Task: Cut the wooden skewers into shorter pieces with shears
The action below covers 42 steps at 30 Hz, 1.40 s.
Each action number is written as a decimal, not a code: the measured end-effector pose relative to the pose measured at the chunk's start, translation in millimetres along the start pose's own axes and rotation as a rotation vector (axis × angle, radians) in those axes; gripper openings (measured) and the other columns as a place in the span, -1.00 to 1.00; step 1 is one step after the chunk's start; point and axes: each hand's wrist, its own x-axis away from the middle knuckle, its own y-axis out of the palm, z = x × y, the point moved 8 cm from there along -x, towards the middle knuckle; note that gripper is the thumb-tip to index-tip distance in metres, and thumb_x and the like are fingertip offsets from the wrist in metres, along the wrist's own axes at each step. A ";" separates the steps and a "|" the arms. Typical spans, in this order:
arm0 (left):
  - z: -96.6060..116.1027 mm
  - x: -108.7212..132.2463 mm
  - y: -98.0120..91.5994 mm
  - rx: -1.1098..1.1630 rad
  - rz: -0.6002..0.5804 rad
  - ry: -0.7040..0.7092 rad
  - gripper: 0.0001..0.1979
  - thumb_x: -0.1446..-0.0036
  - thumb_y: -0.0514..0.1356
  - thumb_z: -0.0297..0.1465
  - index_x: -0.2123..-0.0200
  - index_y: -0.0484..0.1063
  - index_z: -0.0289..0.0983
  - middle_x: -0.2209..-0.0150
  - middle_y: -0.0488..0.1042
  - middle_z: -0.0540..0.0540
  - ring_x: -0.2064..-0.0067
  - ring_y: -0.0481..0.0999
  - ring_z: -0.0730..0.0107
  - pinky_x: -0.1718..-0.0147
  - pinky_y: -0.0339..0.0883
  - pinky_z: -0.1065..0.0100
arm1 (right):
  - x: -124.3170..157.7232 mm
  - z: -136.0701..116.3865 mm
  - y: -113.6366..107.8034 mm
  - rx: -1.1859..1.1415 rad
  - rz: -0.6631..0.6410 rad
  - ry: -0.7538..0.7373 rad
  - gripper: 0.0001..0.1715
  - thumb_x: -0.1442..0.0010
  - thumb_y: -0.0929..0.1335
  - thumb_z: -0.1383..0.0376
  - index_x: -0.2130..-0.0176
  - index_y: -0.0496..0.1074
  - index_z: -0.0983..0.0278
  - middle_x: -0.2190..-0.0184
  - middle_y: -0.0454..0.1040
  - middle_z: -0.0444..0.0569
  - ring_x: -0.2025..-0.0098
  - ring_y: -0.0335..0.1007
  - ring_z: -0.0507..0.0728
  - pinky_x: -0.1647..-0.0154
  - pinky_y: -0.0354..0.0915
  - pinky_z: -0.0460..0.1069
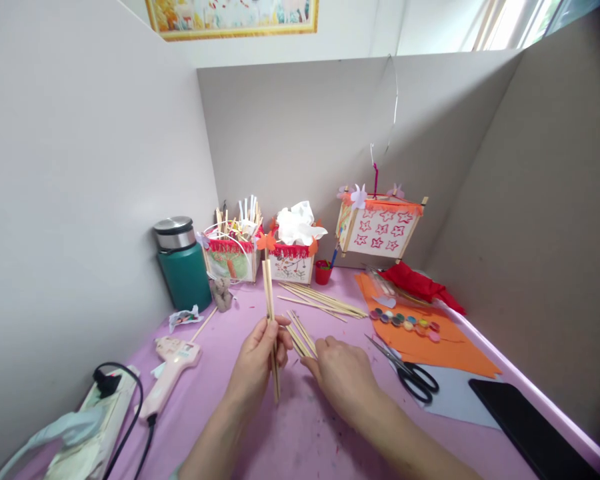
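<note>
My left hand (258, 360) is closed around a pair of thin wooden sticks (269, 290) held upright over the purple table (305, 433). My right hand (343, 377) rests on the table just to the right, its fingers pinching a small bundle of wooden sticks (300, 337) that lies flat. More loose sticks (325, 301) are spread on the table behind both hands.
A pink glue gun (170, 373) and a power strip (100, 413) lie at the left, with a green flask (183, 263) behind. Two decorated boxes (233, 257) and a paper lantern (380, 227) stand at the back. Scissors (410, 373), a paint palette (405, 321), orange paper (430, 340) and a black phone (525, 427) lie at the right.
</note>
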 end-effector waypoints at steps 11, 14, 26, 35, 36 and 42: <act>9.3 14.2 15.8 -0.154 -0.206 0.150 -0.75 -0.23 0.01 -0.25 0.20 0.36 -0.28 0.45 0.36 -0.02 0.38 0.33 0.47 0.36 0.21 0.41 | 1.2 -16.7 23.2 -0.781 0.103 -0.132 -0.80 0.04 0.37 0.38 0.37 0.26 0.24 0.43 0.36 -0.19 0.48 0.26 -0.01 0.45 0.11 -0.13; 5.7 13.3 17.1 -0.130 -0.206 0.099 -0.75 -0.23 0.02 -0.26 0.20 0.36 -0.29 0.47 0.34 -0.01 0.45 0.28 0.53 0.43 0.17 0.44 | 0.5 -27.4 31.0 -0.793 0.036 -0.254 -0.93 -0.02 0.33 0.40 0.43 0.31 0.26 0.49 0.37 -0.19 0.46 0.27 0.00 0.43 0.10 -0.13; 16.6 11.3 9.3 -0.048 -0.083 0.166 -0.72 -0.19 0.08 -0.35 0.03 0.34 -0.21 0.24 0.38 -0.06 0.25 0.36 0.43 0.16 0.22 0.35 | 0.2 -28.0 44.8 -0.545 0.014 -0.262 -0.88 -0.06 0.36 0.32 0.48 0.46 0.29 0.44 0.45 -0.10 0.39 0.31 0.02 0.39 0.09 -0.13; 10.7 9.2 11.7 0.029 -0.102 0.030 -0.73 -0.18 0.09 -0.28 0.13 0.40 -0.29 0.43 0.38 -0.02 0.41 0.36 0.49 0.39 0.23 0.44 | 1.2 -33.3 33.7 -0.646 -0.034 -0.316 -0.89 -0.02 0.30 0.42 0.47 0.43 0.30 0.51 0.40 -0.14 0.47 0.25 0.00 0.46 0.07 -0.13; 10.6 9.1 11.9 0.030 -0.103 0.022 -0.72 -0.18 0.09 -0.28 0.11 0.40 -0.28 0.43 0.38 -0.02 0.41 0.36 0.49 0.40 0.23 0.45 | 0.9 -33.2 32.3 -0.680 -0.029 -0.318 -0.88 -0.03 0.29 0.43 0.46 0.42 0.30 0.51 0.40 -0.15 0.47 0.26 -0.01 0.45 0.08 -0.13; 11.6 5.9 6.4 -0.030 -0.057 0.040 -0.67 -0.15 0.13 -0.33 0.02 0.38 -0.26 0.24 0.44 -0.09 0.26 0.40 0.45 0.19 0.28 0.40 | -0.8 -31.6 41.3 -0.940 -0.155 -0.264 -0.84 -0.08 0.26 0.42 0.50 0.35 0.31 0.55 0.40 -0.15 0.51 0.28 -0.03 0.48 0.15 -0.14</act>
